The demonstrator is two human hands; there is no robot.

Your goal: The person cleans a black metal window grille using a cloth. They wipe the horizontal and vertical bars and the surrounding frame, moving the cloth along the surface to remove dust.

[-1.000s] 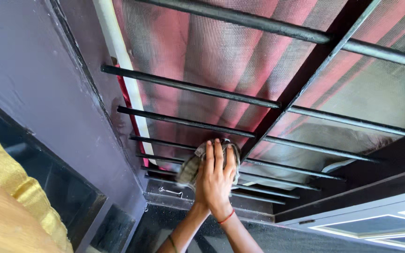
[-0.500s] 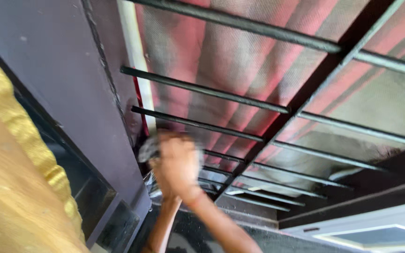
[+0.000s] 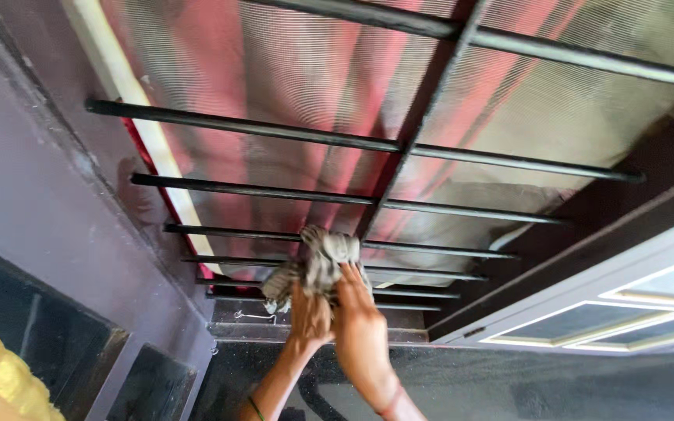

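Both hands grip a grey striped cloth: left hand closed on its lower part, right hand alongside, fingers pressing it against the black window bars. Behind the bars, mesh and red curtain. Below the hands, a dark sill

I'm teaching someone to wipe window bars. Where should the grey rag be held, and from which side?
Hold the grey rag by its bunched middle, coming from the room side below the bar, as the left hand and right hand do: it drapes over that bar, so the loose ends hang free.
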